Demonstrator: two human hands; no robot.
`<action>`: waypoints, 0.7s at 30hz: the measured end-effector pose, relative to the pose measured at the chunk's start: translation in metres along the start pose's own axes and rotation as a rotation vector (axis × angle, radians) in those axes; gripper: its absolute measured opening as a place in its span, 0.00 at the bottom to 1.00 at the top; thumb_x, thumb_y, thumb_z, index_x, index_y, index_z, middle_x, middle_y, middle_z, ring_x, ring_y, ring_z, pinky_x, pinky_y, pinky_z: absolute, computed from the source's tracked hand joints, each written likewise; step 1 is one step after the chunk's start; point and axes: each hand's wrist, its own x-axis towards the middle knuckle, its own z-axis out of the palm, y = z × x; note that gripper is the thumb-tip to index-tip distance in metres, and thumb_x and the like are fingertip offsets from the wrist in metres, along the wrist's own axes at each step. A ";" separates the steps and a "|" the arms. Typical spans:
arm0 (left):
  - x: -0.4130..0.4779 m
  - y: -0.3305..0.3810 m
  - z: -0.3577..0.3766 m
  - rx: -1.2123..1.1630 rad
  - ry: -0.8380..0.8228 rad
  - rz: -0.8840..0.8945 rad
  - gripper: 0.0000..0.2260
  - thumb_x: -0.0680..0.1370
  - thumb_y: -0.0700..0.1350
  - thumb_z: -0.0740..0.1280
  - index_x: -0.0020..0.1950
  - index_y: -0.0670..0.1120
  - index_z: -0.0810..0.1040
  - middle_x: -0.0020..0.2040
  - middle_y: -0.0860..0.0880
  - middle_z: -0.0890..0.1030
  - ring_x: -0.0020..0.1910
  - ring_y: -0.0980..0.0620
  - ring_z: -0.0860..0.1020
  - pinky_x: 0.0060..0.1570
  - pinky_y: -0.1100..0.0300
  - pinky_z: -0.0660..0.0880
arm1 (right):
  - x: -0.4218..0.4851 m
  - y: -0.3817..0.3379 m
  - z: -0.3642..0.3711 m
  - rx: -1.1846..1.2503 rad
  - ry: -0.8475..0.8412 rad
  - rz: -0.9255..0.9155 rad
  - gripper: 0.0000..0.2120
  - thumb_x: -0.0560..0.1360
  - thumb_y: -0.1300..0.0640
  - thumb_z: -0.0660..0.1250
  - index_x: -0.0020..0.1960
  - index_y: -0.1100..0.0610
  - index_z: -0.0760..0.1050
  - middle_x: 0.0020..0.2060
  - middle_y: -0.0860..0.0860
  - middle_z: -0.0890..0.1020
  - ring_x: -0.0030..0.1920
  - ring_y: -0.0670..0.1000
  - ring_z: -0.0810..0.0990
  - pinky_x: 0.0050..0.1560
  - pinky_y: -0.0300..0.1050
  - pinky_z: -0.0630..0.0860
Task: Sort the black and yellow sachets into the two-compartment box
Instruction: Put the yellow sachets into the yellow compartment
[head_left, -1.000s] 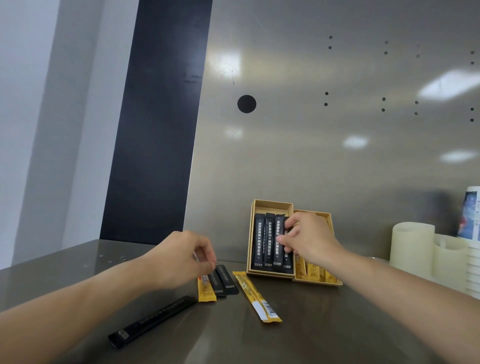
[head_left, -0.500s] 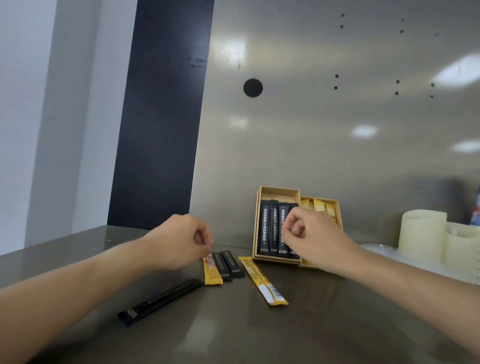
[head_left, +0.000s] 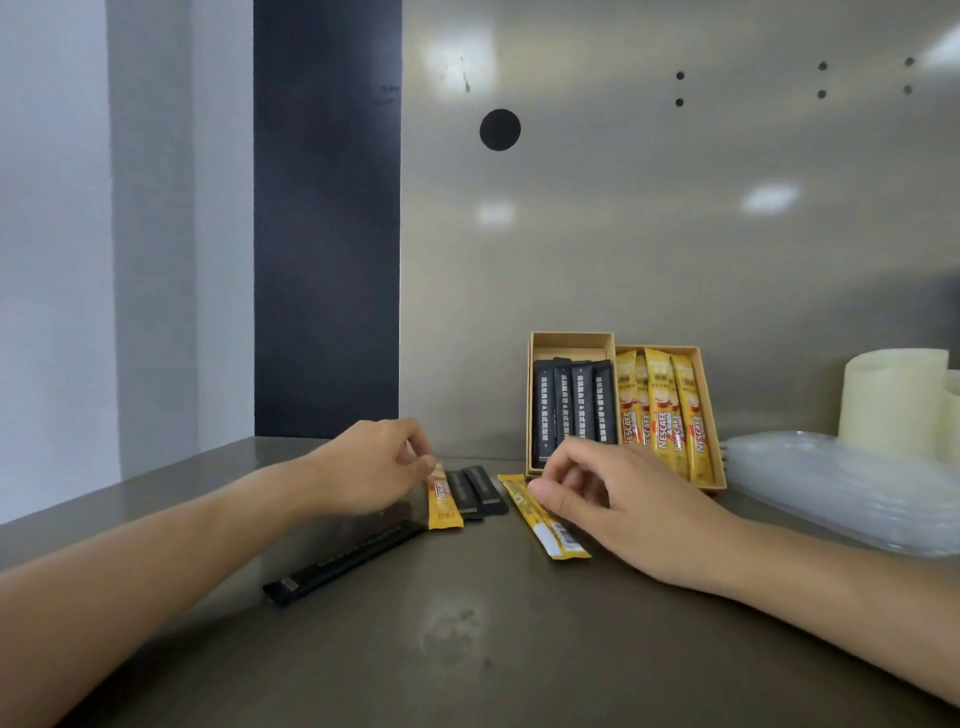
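Hovering loosely curled and empty over the loose yellow foil sachet (head_left: 543, 514) on the steel counter, the right hand (head_left: 608, 499) should pinch it mid-length (left hand (head_left: 374, 475) fingers another yellow sachet (head_left: 443, 499)) for the cardboard box's (head_left: 707, 415) right compartment.

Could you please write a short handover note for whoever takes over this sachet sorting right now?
Left hand: fingertips on the short yellow sachet, not lifted.
Right hand: empty, fingers curled, reaching over the long yellow sachet on the counter.
Box: black sachets in the left compartment, yellow sachets in the right.
Done: four black visible and at least three yellow sorted.
Left: two yellow on the counter, two short black sachets beside the left hand, one long black sachet nearer you.
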 end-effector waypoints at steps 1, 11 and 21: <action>-0.001 0.001 -0.002 0.003 0.001 0.001 0.09 0.84 0.54 0.62 0.59 0.51 0.75 0.49 0.54 0.82 0.45 0.58 0.79 0.47 0.60 0.76 | 0.000 0.000 0.001 -0.010 -0.002 -0.003 0.11 0.80 0.39 0.63 0.49 0.44 0.77 0.39 0.42 0.82 0.39 0.45 0.80 0.40 0.45 0.78; -0.002 0.008 -0.011 0.046 0.013 0.035 0.10 0.81 0.57 0.66 0.50 0.52 0.80 0.39 0.54 0.81 0.39 0.59 0.78 0.38 0.65 0.72 | 0.005 -0.007 -0.004 0.015 -0.228 0.145 0.22 0.75 0.37 0.68 0.64 0.47 0.72 0.41 0.48 0.84 0.38 0.39 0.78 0.41 0.40 0.73; -0.003 0.006 -0.010 0.099 -0.008 0.033 0.10 0.81 0.59 0.65 0.48 0.54 0.80 0.40 0.54 0.81 0.40 0.58 0.79 0.39 0.65 0.72 | 0.003 -0.014 -0.016 -0.327 -0.276 0.031 0.17 0.81 0.41 0.63 0.64 0.49 0.77 0.52 0.44 0.79 0.50 0.45 0.77 0.51 0.44 0.78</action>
